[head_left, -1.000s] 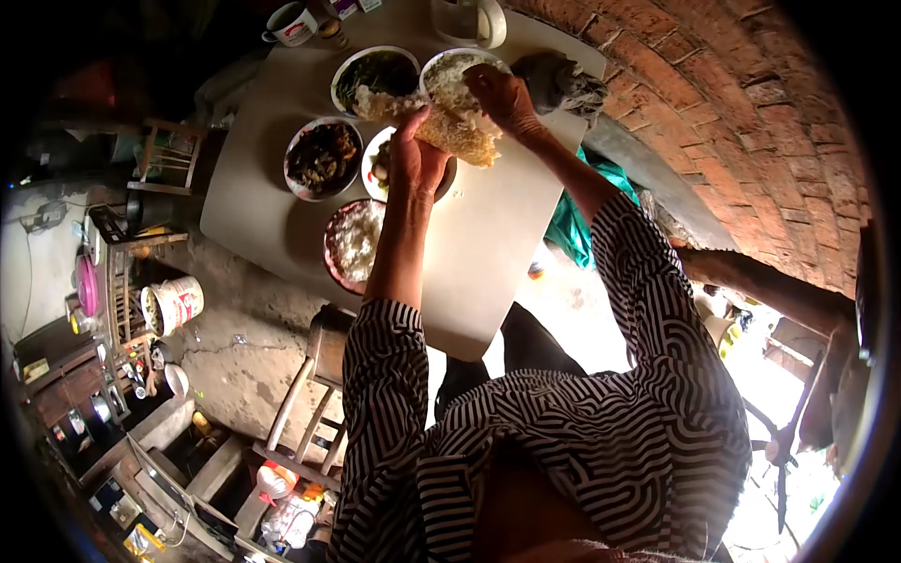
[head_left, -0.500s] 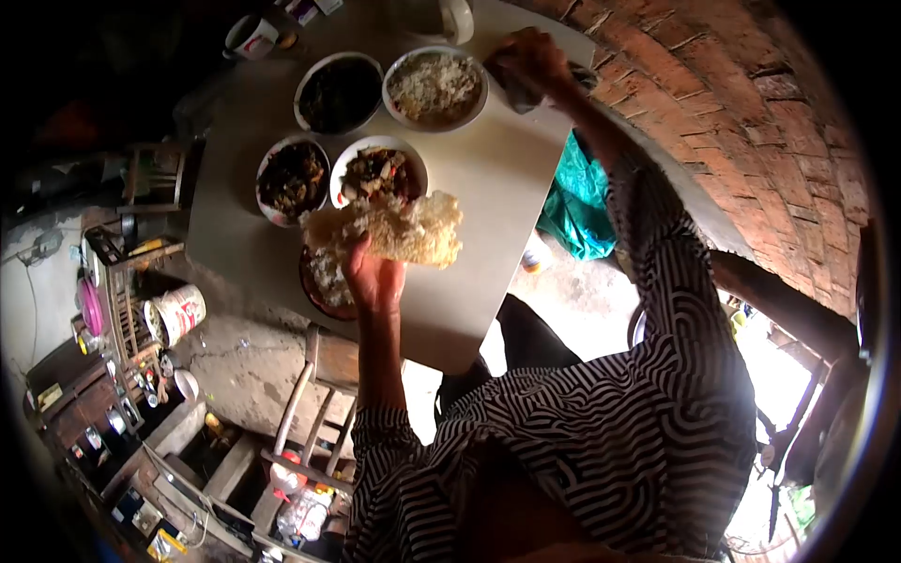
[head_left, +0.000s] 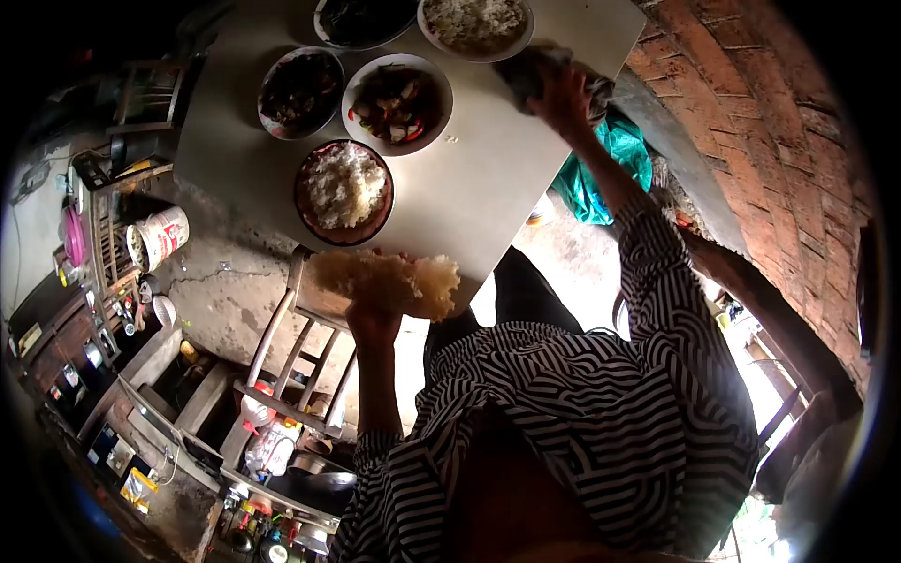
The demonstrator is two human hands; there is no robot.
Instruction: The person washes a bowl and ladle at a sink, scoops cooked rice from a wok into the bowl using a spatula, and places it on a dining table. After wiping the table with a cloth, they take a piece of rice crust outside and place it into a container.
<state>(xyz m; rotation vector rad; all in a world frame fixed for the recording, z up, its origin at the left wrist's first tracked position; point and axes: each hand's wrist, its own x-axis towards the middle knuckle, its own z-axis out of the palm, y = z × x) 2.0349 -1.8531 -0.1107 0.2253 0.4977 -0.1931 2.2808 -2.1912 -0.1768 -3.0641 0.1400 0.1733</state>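
Note:
My left hand (head_left: 374, 322) grips a large pale piece of crusty rice (head_left: 413, 283) from below, holding it over the table's near edge. Just beyond it on the table (head_left: 460, 202) stands a dark-rimmed bowl (head_left: 302, 214) heaped with white rice (head_left: 344, 183). At the table's right side, my right hand (head_left: 565, 101) presses on a crumpled dark cloth (head_left: 522, 77), fingers bent over it. Left of the cloth is a white bowl (head_left: 439, 129) of cooked food with red pieces.
A second bowl of cooked food (head_left: 300, 92), a bowl of dark food (head_left: 361, 21) and a bowl of rice (head_left: 477, 23) stand farther back. A green plastic bag (head_left: 601, 178) hangs beside the table's right edge. A wooden chair (head_left: 282, 352) and a white bucket (head_left: 161, 236) are left.
My left hand has drawn the crusty rice toward me, uncovering the rice bowl. My right hand has moved the cloth nearer along the table's right side. The view has shifted too.

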